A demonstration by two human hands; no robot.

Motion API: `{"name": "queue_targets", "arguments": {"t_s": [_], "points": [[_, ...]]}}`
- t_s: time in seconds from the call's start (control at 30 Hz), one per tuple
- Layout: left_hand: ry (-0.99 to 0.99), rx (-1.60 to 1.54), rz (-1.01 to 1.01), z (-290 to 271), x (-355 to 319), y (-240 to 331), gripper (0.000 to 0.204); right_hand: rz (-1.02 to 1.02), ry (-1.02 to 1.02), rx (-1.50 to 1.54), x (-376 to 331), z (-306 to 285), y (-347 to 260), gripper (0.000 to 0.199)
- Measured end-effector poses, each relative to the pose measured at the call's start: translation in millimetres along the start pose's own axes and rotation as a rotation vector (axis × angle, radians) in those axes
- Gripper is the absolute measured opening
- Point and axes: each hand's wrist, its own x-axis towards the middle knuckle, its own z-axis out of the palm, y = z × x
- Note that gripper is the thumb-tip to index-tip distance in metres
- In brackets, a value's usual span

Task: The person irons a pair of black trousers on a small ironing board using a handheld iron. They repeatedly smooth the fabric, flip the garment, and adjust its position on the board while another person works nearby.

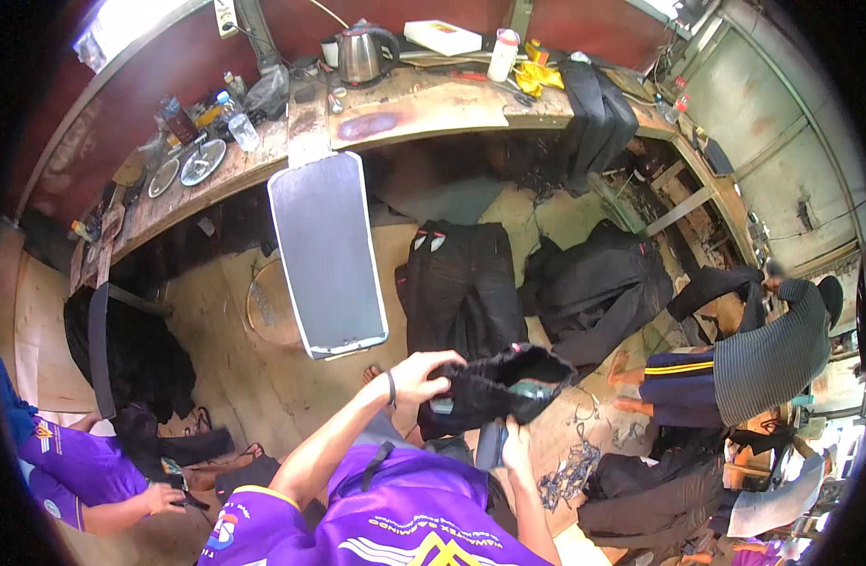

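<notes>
In front of my purple shirt, my left hand [424, 377] grips the edge of a black garment [478, 389], fingers closed on the cloth. The garment's opening gapes toward the right, and something greenish and shiny [530, 389] shows inside it. My right hand [516, 447] is lower, just below the opening, closed on a flat blue-grey object [491, 443] whose kind I cannot make out. Black trousers [461, 274] lie on the floor just beyond the garment. To their left a narrow grey ironing board [327, 250] with a white edge juts out from the bench.
A long wooden bench [419, 108] curves along the back, bearing a steel kettle [362, 52], bottles and plates. More dark garments [603, 278] lie right. Cloth scraps [573, 472] litter the floor. One person in a striped top [768, 349] is at right, another in purple [89, 472] at left.
</notes>
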Motion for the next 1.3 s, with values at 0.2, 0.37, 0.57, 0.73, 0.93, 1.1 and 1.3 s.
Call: {"name": "queue_targets", "arguments": {"t_s": [0.2,0.37,0.57,0.73,0.93,1.1,1.3], "points": [[0.618,0.346,-0.039,-120.3,121.8,-22.0,0.053,-0.285,0.05,-0.033,190.0,69.3,-147.1,0.096],[0.871,0.76,-0.179,-223.2,82.0,-35.6,0.061,-0.396,0.161,-0.188,264.0,130.3,-234.6,0.078],[0.755,1.022,-0.52,-252.2,5.8,-72.4,0.086,-0.599,0.036,-0.2,224.1,245.6,-322.2,0.058],[0.784,0.986,-0.512,-252.2,7.0,-84.5,0.087,-1.217,0.131,-0.555,221.9,382.3,-414.2,0.069],[0.793,0.907,-0.488,-256.3,5.2,-82.4,0.086,-1.434,0.053,-0.706,244.0,480.5,-455.1,0.064],[0.757,0.907,-0.53,-256.1,7.9,-84.3,0.087,-1.196,-0.024,-0.855,241.1,490.9,-452.6,0.084],[0.744,1.005,-0.496,-257.4,7.1,-85.7,0.089,-1.203,0.147,-0.528,216.0,418.1,-397.2,0.109]]}}
